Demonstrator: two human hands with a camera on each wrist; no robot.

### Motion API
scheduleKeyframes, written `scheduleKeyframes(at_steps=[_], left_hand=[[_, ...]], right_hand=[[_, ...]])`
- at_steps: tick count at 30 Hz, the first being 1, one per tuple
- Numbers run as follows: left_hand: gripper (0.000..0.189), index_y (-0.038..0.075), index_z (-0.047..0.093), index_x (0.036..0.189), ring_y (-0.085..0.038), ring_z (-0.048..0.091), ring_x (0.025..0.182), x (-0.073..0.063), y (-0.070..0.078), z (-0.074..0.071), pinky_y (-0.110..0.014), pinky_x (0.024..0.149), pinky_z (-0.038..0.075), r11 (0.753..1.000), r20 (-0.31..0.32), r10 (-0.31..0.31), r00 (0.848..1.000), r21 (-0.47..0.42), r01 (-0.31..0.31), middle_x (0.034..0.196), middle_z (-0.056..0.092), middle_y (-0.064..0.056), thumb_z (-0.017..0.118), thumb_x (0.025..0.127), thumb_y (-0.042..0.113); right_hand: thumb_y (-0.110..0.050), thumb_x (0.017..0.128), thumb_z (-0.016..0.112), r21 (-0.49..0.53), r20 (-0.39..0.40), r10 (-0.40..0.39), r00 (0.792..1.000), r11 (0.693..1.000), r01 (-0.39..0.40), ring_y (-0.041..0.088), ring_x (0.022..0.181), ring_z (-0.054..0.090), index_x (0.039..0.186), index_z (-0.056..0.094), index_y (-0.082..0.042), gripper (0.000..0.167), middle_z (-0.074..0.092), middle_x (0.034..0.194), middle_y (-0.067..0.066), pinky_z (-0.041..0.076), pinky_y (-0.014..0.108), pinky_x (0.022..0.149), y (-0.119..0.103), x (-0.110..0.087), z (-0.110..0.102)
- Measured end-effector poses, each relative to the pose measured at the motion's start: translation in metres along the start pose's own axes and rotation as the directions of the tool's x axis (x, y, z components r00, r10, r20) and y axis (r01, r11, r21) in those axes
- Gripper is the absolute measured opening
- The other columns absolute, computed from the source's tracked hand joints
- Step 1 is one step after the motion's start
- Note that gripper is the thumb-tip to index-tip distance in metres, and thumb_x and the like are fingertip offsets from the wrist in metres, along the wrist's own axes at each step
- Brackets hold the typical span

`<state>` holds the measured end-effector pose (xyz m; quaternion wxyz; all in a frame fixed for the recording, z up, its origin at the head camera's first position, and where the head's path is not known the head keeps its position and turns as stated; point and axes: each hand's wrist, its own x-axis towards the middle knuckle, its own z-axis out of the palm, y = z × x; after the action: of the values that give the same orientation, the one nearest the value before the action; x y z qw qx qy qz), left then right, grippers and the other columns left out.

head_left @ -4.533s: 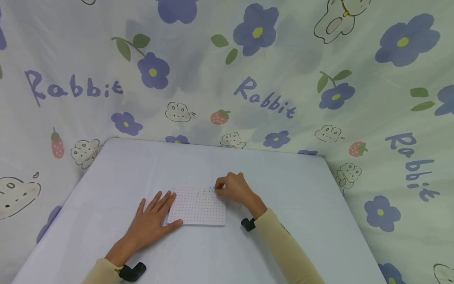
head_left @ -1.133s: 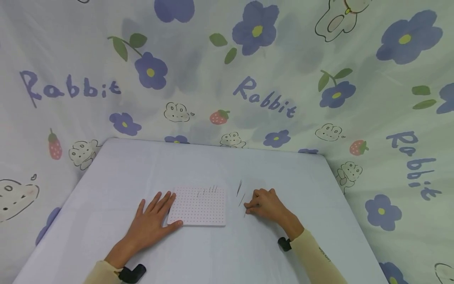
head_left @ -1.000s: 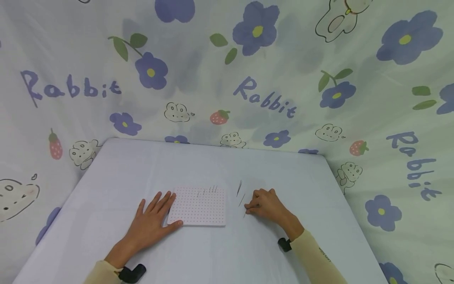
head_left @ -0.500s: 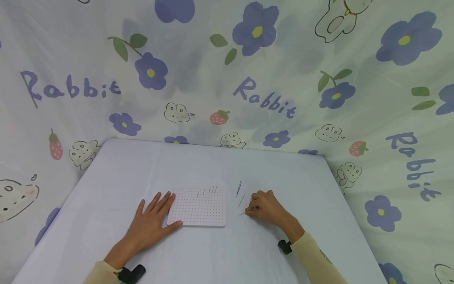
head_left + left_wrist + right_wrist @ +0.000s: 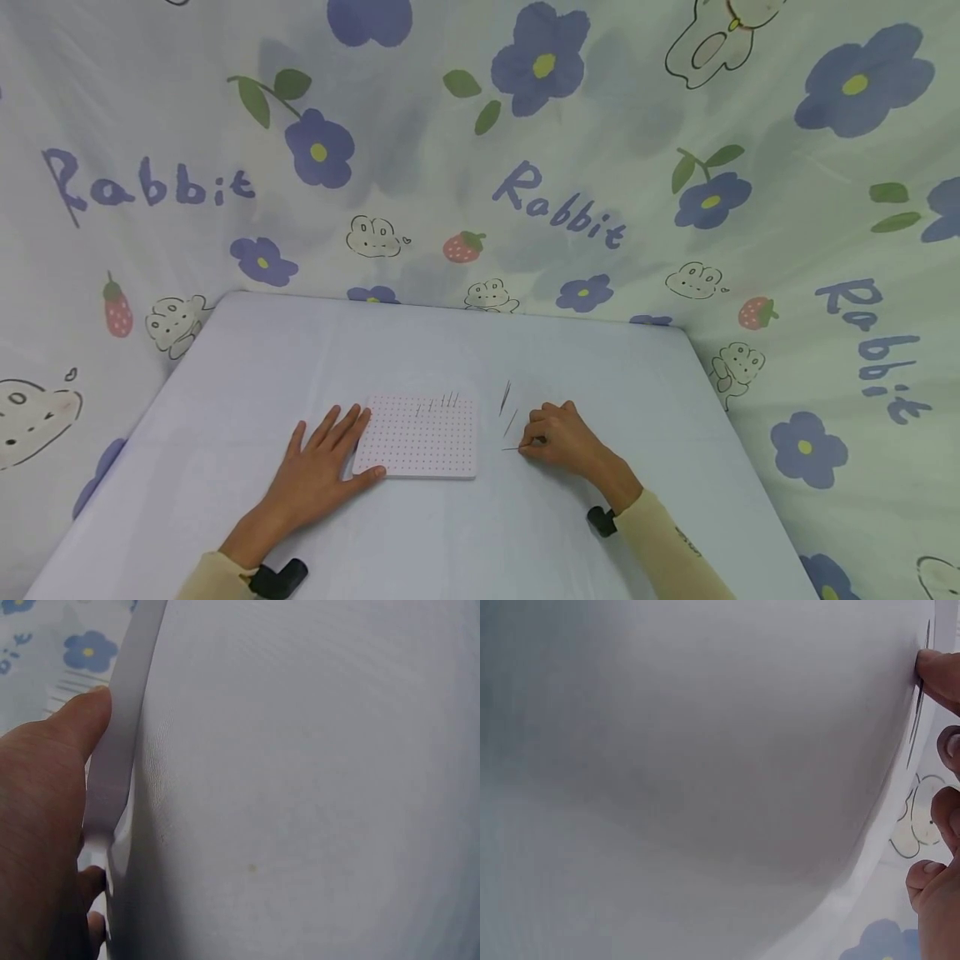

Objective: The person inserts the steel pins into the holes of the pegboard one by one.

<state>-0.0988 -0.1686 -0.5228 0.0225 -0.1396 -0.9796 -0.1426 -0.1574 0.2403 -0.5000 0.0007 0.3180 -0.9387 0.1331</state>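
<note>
Between left hand point(image 5: 322, 467) and right hand point(image 5: 558, 437), a dotted board point(image 5: 412, 450)

Only the right wrist view shows the right hand's curled fingertips point(image 5: 930, 871). Five needles point(image 5: 431, 406) stand in the board; loose needles point(image 5: 511, 422), number unclear, lie on the bench point(image 5: 615, 400) beside the right hand, which pinches one more needle point(image 5: 510, 449). The left hand lies spread, gripping nothing, touching the board.

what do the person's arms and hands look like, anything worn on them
The left hand and right hand are bare, with no gloves. The left sleeve and right sleeve are pale yellow-beige; the right one carries a small dark marking. A small black device sits at the left wrist and another at the right.
</note>
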Motion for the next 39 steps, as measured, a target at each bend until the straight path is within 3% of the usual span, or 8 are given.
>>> scheduleKeyframes(at_steps=[13,21,28,39], left_hand=[[0.1,0.016,0.031,0.16,-0.039,0.019,0.152,0.0,-0.002,0.002,-0.072,0.115,0.007,1.0,-0.002,0.007,1.0,0.005,-0.007,0.164,0.031,-0.01,0.052,0.085,0.08],[0.1,0.016,0.031,0.159,-0.039,0.02,0.152,-0.001,-0.002,0.002,-0.072,0.115,0.007,1.0,-0.003,0.008,1.0,-0.001,-0.008,0.163,0.032,-0.011,0.051,0.085,0.08],[0.1,0.016,0.032,0.159,-0.04,0.02,0.152,0.0,-0.002,0.001,-0.072,0.115,0.007,1.0,-0.008,0.009,1.0,0.002,-0.009,0.163,0.032,-0.011,0.052,0.085,0.08],[0.1,0.017,0.03,0.16,-0.039,0.019,0.152,0.001,-0.004,0.001,-0.071,0.116,0.007,1.0,0.004,0.009,1.0,0.003,-0.009,0.164,0.031,-0.01,0.05,0.086,0.081]], right_hand=[[-0.025,0.083,0.081,-0.036,-0.011,0.015,1.0,0.999,-0.015,0.0,0.071,0.04,0.074,0.072,-0.032,0.015,0.046,0.068,-0.026,0.028,0.031,0.073,-0.002,0.0,0.005],[-0.026,0.083,0.082,-0.037,-0.002,0.013,1.0,0.999,-0.013,0.001,0.072,0.042,0.078,0.075,-0.029,0.009,0.05,0.07,-0.024,0.029,0.032,0.073,-0.001,0.001,0.002],[-0.025,0.086,0.078,0.017,0.001,0.042,0.999,0.999,-0.042,0.002,0.075,0.047,0.086,0.079,-0.027,0.002,0.055,0.074,-0.025,0.03,0.033,0.076,0.003,0.007,-0.001],[-0.022,0.086,0.076,0.069,-0.015,0.058,0.998,0.996,-0.056,0.004,0.076,0.05,0.089,0.077,-0.029,0.007,0.058,0.076,-0.028,0.031,0.032,0.075,-0.001,0.019,-0.009]])
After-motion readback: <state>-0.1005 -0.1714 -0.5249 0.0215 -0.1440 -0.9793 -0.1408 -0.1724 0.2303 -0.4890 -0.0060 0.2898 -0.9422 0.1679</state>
